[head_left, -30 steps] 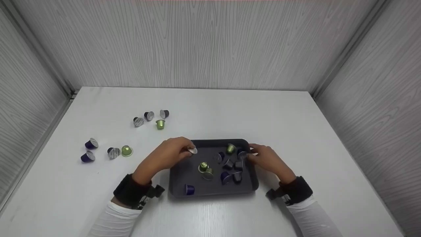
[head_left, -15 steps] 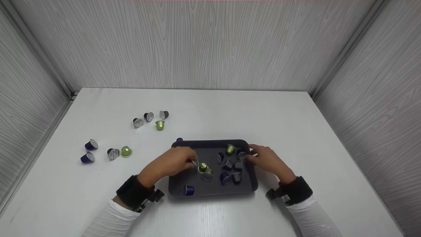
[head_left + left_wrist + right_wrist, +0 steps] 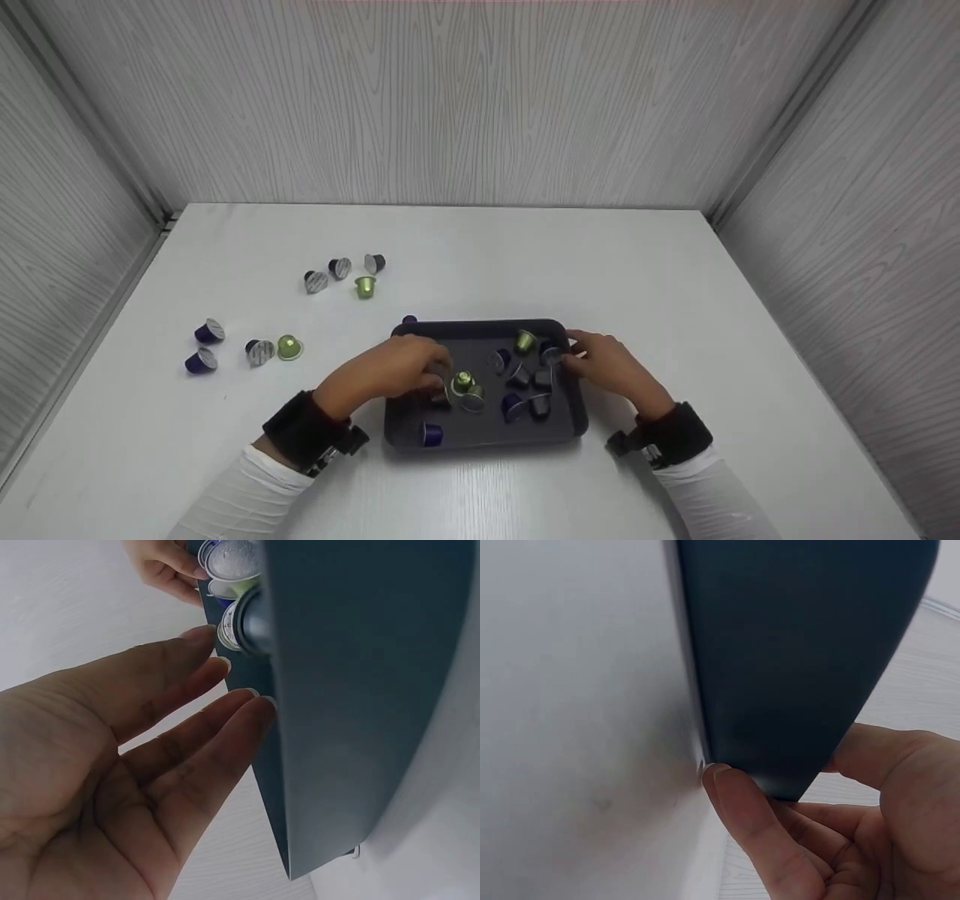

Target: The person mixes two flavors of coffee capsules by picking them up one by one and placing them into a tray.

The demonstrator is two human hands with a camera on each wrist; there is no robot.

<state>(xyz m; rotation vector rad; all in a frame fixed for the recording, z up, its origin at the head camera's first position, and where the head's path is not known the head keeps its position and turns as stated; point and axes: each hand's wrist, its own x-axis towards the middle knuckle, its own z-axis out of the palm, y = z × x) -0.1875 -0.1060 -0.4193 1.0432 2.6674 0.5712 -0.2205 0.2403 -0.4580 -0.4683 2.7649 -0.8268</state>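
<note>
A dark grey tray (image 3: 480,435) holds several coffee capsules in purple, black and green. My left hand (image 3: 390,367) reaches over the tray's left side, its fingers loosely extended. In the left wrist view those fingers stand apart with nothing between them, tips close to a coffee capsule (image 3: 255,624) with a dark body. Beneath the hand, a dark capsule (image 3: 441,401) shows partly, beside two green capsules (image 3: 463,380). My right hand (image 3: 611,367) grips the tray's right edge near the far corner; in the right wrist view, thumb and fingers lie on either side of the tray wall.
Left of the tray lie loose capsules: two purple ones (image 3: 201,361), a silver-lidded one (image 3: 259,352) and a green one (image 3: 289,346). Farther back are another green capsule (image 3: 365,286) and several dark ones (image 3: 340,268). A purple capsule (image 3: 409,319) peeks out behind the tray's far left corner.
My left hand has carried a capsule from the tray's far left down into it and let it go beside the green ones. My right hand has stayed on the edge.
</note>
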